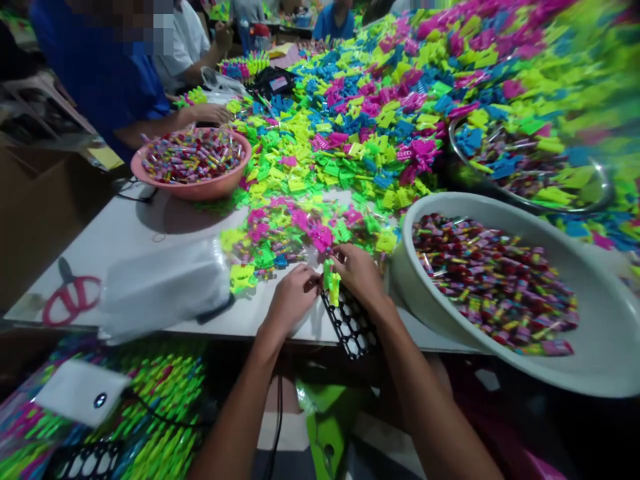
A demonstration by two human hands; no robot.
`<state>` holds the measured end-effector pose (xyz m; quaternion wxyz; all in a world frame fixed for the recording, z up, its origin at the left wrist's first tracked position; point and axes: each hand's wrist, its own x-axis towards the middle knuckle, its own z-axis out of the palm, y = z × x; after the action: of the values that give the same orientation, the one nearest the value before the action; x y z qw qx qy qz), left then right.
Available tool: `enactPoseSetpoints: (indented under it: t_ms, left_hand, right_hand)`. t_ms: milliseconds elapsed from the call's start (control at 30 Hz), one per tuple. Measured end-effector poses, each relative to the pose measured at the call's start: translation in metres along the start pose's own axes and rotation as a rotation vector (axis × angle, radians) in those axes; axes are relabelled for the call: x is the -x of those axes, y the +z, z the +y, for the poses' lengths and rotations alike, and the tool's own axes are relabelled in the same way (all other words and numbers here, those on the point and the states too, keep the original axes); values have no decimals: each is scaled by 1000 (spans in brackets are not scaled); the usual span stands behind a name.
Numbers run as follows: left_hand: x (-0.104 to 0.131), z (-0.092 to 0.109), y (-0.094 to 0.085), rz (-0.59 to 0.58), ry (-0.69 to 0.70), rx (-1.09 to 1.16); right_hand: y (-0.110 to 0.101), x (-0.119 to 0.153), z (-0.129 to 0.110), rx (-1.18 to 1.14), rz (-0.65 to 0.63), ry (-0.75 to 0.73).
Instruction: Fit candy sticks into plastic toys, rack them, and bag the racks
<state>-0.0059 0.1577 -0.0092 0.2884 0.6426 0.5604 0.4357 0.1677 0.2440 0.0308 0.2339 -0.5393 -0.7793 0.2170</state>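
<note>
- Table (117, 233), white, with lots of stuff on it.
- Big heap of plastic pieces (345, 133) in yellow, green, pink and blue, across the middle and back.
- White tub (605, 340) on the right, with many small shiny tubes inside.
- Metal bowl (607, 181) behind the tub, with tubes and some bright pieces.
- Pink bowl (200, 191) on the left, full of little tubes too.
- Clear plastic bags (165, 283), lying flat near the front edge.
- Black tray (345, 327) with rows of holes, between the two arms, poking over the table's edge.
- Scissors (75, 291) with red handles, left of the bags.
- Right hand (357, 270), fingers bent, by the tray's top end; I can't tell what it grips.
- Left hand (299, 292), fingers curled, just beside that end; its grip is hidden too.
- Green-yellow piece (332, 285) at the tray's top, between the hands.
</note>
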Motion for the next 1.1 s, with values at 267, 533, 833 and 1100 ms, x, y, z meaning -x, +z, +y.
enactPoseSetpoints:
  t_ms: [267,533,833,1100]
  left_hand:
    - [0,3,0,-13,25,23]
    - [0,6,-1,-13,46,44]
    - [1,12,-2,-70,56,65]
    - [0,12,-4,-80,34,90]
  right_hand:
    - [-34,62,16,-252,-32,35]
    - [-33,94,26,-599,-45,147]
    - [-33,119,14,-435,63,51]
    - [-15,129,4,-128,-114,-100]
